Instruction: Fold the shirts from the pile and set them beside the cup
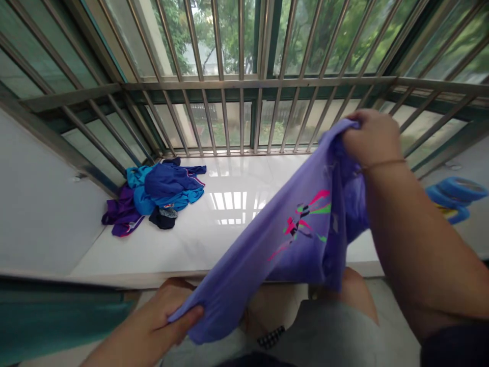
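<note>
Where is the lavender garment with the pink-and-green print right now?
In the head view, the lavender garment is around centre-right, stretched diagonally between the left hand and right hand, in front of the white ledge.

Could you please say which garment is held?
The lavender cloth garment, stretched between left hand and right hand; the crumpled blue, purple and dark garments lie heaped.

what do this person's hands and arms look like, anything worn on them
The left hand and right hand wear no gloves. What looks like a thin brownish band circles the right wrist. Higher up that arm, a dark sleeve shows at the lower right corner; the left forearm has no sleeve in view.
</note>
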`<action>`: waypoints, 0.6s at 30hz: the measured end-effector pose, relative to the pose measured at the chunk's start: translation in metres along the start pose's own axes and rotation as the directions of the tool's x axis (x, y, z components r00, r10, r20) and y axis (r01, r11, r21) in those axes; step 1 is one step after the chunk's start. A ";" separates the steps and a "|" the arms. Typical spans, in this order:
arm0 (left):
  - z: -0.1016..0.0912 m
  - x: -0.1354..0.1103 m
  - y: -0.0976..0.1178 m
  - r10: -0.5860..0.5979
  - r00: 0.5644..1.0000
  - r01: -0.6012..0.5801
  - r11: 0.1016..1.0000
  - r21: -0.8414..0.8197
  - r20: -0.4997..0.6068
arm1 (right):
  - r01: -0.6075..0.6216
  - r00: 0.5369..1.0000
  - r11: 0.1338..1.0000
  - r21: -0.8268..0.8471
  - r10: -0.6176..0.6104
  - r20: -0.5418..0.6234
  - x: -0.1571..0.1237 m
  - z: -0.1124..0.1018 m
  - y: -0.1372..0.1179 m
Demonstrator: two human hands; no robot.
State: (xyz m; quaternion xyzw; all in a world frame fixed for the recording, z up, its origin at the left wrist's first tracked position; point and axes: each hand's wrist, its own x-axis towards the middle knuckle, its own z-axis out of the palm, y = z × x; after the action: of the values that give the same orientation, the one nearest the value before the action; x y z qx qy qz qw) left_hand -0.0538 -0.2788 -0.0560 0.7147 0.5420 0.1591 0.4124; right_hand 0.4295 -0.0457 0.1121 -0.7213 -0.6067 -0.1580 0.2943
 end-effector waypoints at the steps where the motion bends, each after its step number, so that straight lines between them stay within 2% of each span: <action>1: 0.017 0.013 0.007 -0.044 0.998 0.047 0.997 -0.066 0.054 | 0.085 0.996 0.995 0.052 -0.085 0.003 0.021 0.013 -0.026; 3: 0.054 0.034 0.014 -0.129 0.985 0.149 0.970 -0.191 0.113 | 0.215 0.976 0.961 0.174 -0.218 -0.001 0.044 0.044 -0.082; 4: 0.073 0.042 0.014 -0.162 0.980 0.186 0.950 -0.250 0.116 | 0.253 0.964 0.936 0.246 -0.266 0.021 0.045 0.063 -0.110; 5: 0.091 0.047 0.011 -0.184 0.974 0.217 0.925 -0.313 0.132 | 0.299 0.940 0.892 0.338 -0.337 0.059 0.038 0.082 -0.138; 7: 0.125 0.051 0.000 -0.237 0.957 0.289 0.853 -0.436 0.170 | 0.318 0.893 0.829 0.460 -0.426 0.149 0.007 0.122 -0.185; 8: 0.139 0.049 -0.007 -0.270 0.944 0.331 0.806 -0.490 0.191 | 0.358 0.846 0.787 0.502 -0.501 0.183 -0.017 0.141 -0.202; 9: 0.150 0.047 -0.015 -0.307 0.928 0.371 0.756 -0.539 0.209 | 0.415 0.745 0.709 0.571 -0.625 0.235 -0.044 0.158 -0.215; 10: 0.160 0.043 -0.024 -0.343 0.912 0.408 0.708 -0.577 0.224 | 0.466 0.621 0.626 0.625 -0.735 0.273 -0.073 0.174 -0.222; 11: 0.167 0.038 -0.033 -0.372 0.897 0.436 0.667 -0.603 0.238 | 0.499 0.508 0.550 0.670 -0.812 0.287 -0.103 0.187 -0.224; 12: 0.172 0.034 -0.043 -0.396 0.884 0.460 0.638 -0.618 0.249 | 0.503 0.446 0.505 0.701 -0.847 0.290 -0.132 0.199 -0.221; 13: 0.175 0.029 -0.052 -0.415 0.872 0.480 0.621 -0.619 0.260 | 0.491 0.406 0.498 0.714 -0.857 0.318 -0.158 0.209 -0.214; 15: 0.177 0.019 -0.068 -0.432 0.854 0.515 0.619 -0.593 0.290 | 0.462 0.398 0.549 0.697 -0.830 0.390 -0.201 0.226 -0.188; 16: 0.175 0.015 -0.075 -0.438 0.844 0.534 0.624 -0.571 0.311 | 0.450 0.412 0.598 0.663 -0.798 0.440 -0.216 0.233 -0.171; 18: 0.170 0.005 -0.086 -0.417 0.828 0.560 0.657 -0.505 0.376 | 0.403 0.482 0.718 0.568 -0.694 0.535 -0.234 0.243 -0.135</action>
State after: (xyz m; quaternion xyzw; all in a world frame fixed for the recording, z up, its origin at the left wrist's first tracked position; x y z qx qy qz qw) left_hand 0.0070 -0.3392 -0.2262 0.3874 0.5857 0.1209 0.7016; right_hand 0.2174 -0.0671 -0.1826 -0.4153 -0.8896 0.1656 0.0932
